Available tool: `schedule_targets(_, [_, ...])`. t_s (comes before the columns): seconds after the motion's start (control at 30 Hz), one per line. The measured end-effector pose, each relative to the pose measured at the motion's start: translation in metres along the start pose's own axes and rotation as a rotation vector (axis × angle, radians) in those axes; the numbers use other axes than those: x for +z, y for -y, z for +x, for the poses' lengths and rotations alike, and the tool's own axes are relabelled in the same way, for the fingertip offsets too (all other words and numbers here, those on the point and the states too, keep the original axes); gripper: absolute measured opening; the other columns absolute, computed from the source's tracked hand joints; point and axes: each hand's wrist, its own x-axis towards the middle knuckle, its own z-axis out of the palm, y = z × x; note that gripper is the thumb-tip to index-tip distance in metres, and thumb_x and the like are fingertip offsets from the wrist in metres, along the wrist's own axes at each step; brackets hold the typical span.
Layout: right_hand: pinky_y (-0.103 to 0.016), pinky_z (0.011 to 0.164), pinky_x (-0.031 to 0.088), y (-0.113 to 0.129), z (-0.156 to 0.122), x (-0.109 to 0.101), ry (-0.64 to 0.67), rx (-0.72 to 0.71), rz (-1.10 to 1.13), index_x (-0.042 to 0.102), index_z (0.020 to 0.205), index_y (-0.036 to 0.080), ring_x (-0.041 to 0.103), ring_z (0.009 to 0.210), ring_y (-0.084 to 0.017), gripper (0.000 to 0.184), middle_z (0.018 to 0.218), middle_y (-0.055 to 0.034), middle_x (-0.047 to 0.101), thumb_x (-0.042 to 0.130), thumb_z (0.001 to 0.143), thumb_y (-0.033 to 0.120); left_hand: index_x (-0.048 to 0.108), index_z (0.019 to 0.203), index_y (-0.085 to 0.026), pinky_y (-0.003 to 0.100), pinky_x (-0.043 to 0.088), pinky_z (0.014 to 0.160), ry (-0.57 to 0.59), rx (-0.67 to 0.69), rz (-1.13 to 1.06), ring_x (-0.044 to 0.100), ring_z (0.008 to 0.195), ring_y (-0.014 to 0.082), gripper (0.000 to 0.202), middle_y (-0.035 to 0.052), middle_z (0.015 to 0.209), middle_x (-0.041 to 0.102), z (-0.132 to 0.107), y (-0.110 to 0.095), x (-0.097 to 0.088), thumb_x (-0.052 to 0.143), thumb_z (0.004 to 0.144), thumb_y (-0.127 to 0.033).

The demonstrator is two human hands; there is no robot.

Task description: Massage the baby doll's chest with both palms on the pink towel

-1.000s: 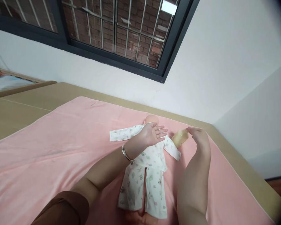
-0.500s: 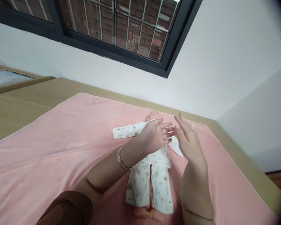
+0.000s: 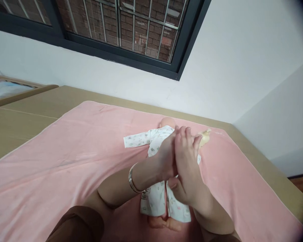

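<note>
My left hand [image 3: 167,158], with silver bangles [image 3: 133,178] on the wrist, meets my right hand [image 3: 188,161] palm to palm above a doll. My right hand's fingers are stretched out and lie over the left, whose fingers are mostly hidden behind them. Nothing shows between the palms. Beneath, the doll lies on its back in a white patterned top [image 3: 156,141] and matching trousers [image 3: 153,203]. Its bald head [image 3: 167,122] points to the wall, its bare feet [image 3: 164,223] towards me. My hands cover much of its chest and one sleeve.
A pink blanket [image 3: 91,134] spreads under the doll on a wooden surface [image 3: 35,107]. A pale yellow bottle-like thing [image 3: 204,138] is just beyond my right hand. Behind are a white wall [image 3: 212,84] and a dark-framed barred window [image 3: 131,30]. At far left is a wooden-edged bed or crib [image 3: 22,92].
My hands were apart with fingers spread; now they are pressed together. My right hand has moved left and turned over the left. The pale yellow thing has come into fuller view.
</note>
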Motion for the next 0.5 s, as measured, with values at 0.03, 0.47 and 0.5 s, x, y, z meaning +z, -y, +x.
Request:
schedule_targets(0.03, [-0.078, 0.113, 0.003, -0.006, 0.001, -0.001, -0.024, 0.026, -0.011, -0.011, 0.159, 0.021, 0.004, 0.151, -0.046, 0.088, 0.167, -0.0132, 0.005, 0.031, 0.096, 0.065, 0.046, 0.146, -0.023, 0.048, 0.029, 0.121, 0.026, 0.044, 0.010, 0.036, 0.146, 0.0301, 0.067, 0.0068, 0.150, 0.050, 0.000, 0.005, 0.002, 0.028, 0.097, -0.065])
schedule_targets(0.47, [-0.065, 0.122, -0.007, 0.010, -0.005, 0.015, -0.057, -0.055, 0.083, -0.012, 0.159, 0.023, -0.009, 0.152, -0.041, 0.112, 0.168, -0.0042, -0.005, 0.044, 0.082, 0.080, 0.041, 0.149, -0.022, 0.047, 0.024, 0.125, 0.077, 0.120, 0.163, 0.024, 0.152, 0.0272, 0.077, 0.0061, 0.154, 0.046, -0.025, -0.013, 0.006, 0.016, 0.095, -0.070])
schedule_targets(0.5, [-0.063, 0.123, -0.009, 0.014, -0.006, 0.014, -0.041, -0.054, 0.106, -0.011, 0.159, 0.023, -0.008, 0.152, -0.041, 0.113, 0.168, -0.0036, -0.003, 0.045, 0.081, 0.081, 0.043, 0.148, -0.023, 0.047, 0.025, 0.124, 0.054, 0.130, 0.199, 0.024, 0.152, 0.0273, 0.077, 0.0057, 0.153, 0.047, -0.024, -0.011, 0.005, 0.016, 0.094, -0.071])
